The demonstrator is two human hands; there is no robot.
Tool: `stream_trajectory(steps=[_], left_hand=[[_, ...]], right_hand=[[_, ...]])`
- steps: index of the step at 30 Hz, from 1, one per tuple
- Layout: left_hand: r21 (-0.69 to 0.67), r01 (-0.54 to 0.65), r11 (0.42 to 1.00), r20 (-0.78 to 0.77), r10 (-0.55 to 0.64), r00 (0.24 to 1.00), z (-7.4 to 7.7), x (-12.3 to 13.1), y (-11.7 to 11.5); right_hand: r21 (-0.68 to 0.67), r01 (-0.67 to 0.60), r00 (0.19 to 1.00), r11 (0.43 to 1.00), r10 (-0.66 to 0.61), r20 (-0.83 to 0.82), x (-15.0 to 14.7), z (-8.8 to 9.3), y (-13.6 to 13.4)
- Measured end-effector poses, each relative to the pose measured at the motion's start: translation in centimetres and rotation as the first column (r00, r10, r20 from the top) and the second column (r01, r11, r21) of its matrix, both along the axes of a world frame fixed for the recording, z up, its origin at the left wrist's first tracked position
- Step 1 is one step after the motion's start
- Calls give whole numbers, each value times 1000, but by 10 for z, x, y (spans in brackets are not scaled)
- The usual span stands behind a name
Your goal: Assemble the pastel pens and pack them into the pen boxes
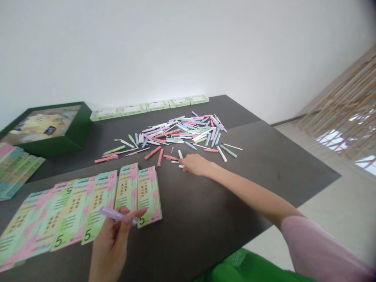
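My left hand (113,239) is closed round a light purple pen (113,213), held above the front of a row of green and pink printed packs (149,196). Farther out, my right hand (194,163) reaches down to the table with bent, closed fingers. White pen pieces (180,154) lie right at its fingertips; whether one is pinched there I cannot tell. A red pen piece (170,158) lies just left of those fingers. Behind it spreads a loose heap of pastel pens (182,131) and pen parts in white, purple, blue, green and red.
A dark green box (63,143) with plastic bags inside stands at the left. Several flat pale green boxes (133,109) line the wall. More printed packs (17,172) are stacked at the left edge. The dark table (235,188) ends in a corner at the right.
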State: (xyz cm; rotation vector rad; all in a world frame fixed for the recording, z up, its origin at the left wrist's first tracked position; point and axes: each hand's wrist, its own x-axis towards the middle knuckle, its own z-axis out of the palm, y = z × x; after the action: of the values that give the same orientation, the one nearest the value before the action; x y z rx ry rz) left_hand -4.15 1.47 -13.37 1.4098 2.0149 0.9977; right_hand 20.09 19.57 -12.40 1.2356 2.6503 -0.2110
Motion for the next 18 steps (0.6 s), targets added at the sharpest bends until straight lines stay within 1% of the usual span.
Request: stream_trajectory(steps=[4,7,9,12,14,18], left_hand=[[29,78,997,49,-79,996,2,14,8],[10,118,993,32,-118,992,2,23,8],[-4,135,991,66,-135,989,-1,27,6],[-16,131,991,160,-127,979,-7,29,2],[-32,110,993,213,-100,972,-10,28,1],[-77,77,994,239,-57,969,-13,27,2]], right_hand=[[-13,18,1000,1000,-18,-9,2,3,-2],[-6,28,999,1000,-28,-31,5,7,-2],[-1,43,998,999,-43,-45,8,10,0],[5,72,995,997,-72,-66,16,16,4],[15,93,992,996,-92,-83,21,20,6],[29,104,990,994,-101,-97,24,27,8]])
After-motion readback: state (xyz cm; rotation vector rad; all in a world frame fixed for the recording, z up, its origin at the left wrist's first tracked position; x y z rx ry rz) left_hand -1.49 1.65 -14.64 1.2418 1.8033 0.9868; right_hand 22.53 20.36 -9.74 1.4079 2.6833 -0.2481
